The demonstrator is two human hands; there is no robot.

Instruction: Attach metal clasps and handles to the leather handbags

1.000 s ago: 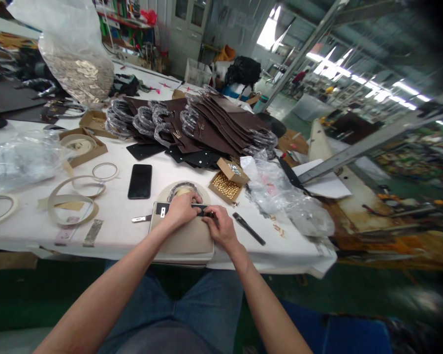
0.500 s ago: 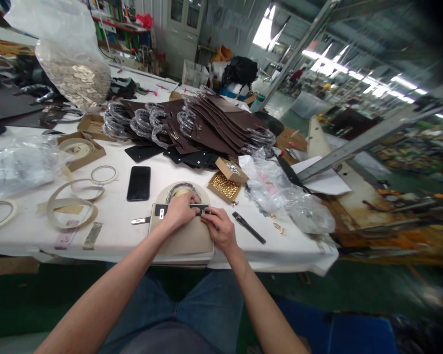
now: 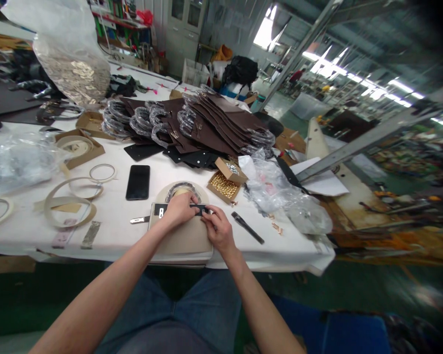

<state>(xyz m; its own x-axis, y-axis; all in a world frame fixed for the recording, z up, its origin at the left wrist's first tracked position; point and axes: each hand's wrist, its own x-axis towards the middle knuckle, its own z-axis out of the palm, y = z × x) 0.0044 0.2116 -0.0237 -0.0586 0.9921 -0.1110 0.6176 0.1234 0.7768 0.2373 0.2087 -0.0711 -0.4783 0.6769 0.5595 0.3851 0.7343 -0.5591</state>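
Note:
A beige bag panel lies at the table's front edge, with a black strip bearing a small metal piece along its top. My left hand is closed over this strip, thumb and fingers pressing on it. At the strip's right end, my right hand is pinched; whatever sits between its fingertips is too small to make out. Behind the panel is a plastic-wrapped handle, partly hidden by my left hand. A strap end with a metal tip sticks out on the left.
A black phone lies left, near tape rolls. To the right are a box of gold studs, a dark pen-like tool and clear plastic bags. Dark brown bag pieces are piled behind.
The view has shifted slightly. Both hands keep nearly the same place on the strip, with only a small movement of the right fingers.

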